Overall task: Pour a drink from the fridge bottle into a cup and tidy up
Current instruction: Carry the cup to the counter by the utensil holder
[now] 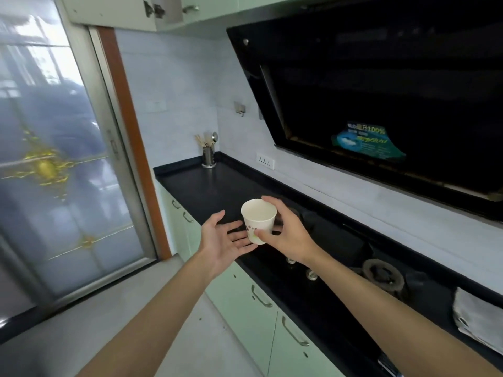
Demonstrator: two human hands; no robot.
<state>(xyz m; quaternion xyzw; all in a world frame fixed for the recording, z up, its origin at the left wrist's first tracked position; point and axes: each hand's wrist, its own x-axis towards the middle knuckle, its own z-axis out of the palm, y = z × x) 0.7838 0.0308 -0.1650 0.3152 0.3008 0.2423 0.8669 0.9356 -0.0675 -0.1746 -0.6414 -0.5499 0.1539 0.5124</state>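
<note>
Just above the front edge of the glossy black surface (206, 186), held in the air: a white paper cup (258, 220), round and tapered toward the base, with a thin rolled rim, matte inside, small red and green print low on the wall, mouth up and tipped slightly. Gripped by the right hand (292, 235), its fingers (269, 200) curled round the far side near the rim, thumb pressed on the lower near wall. Just beside it, the left hand (221, 238), palm up and turned toward the cup, its fingers (239, 236) straight and loosely spread, holding nothing, tips reaching under the cup's base; touching or not, cannot tell. Set into the surface to the right, a dark glass gas hob with a rough cast-iron ring burner (382, 273) and shiny round metal knobs (311, 274) along its front. Farther right, a crumpled grey cloth (476, 319) lying on the surface. Above, a slanted, smooth black range hood (381, 85) bearing a teal sticker. In the far corner, a cylindrical brushed-steel utensil holder (208, 157) with chopsticks and a spoon standing in it. Below the surface, flat pale green cabinet doors (239, 289) with curved metal handles. To the left, a frosted sliding glass door (54, 164) with gold ornament.
</note>
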